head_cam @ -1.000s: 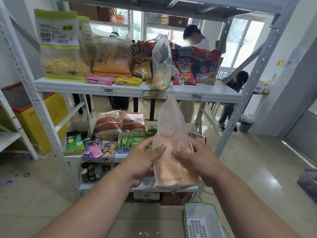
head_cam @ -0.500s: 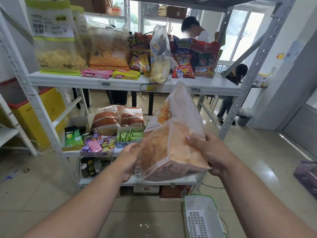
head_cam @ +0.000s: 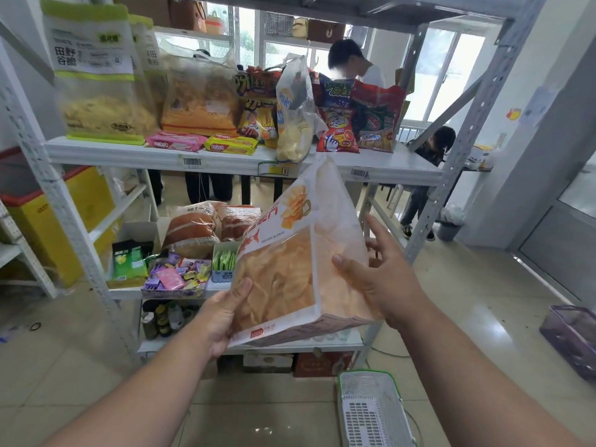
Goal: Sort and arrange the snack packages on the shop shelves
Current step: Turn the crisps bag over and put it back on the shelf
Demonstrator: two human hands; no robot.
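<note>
Chip bag (head_cam: 290, 272), centre frame: lower corner gripped by left hand (head_cam: 222, 312), side pinched by right hand (head_cam: 383, 282); slippage risked if tilted.

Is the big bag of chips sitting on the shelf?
No, the bag of chips is in the air, held by the left hand and right hand.

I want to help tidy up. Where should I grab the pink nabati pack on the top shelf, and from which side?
Take the pink nabati pack across its short width, near the middle, reaching in from the front shelf edge. It lies flat and long there, its front side free. A tall orange bag stands close behind and the yellow nabati pack crowds its right end, so those sides look harder.
</note>
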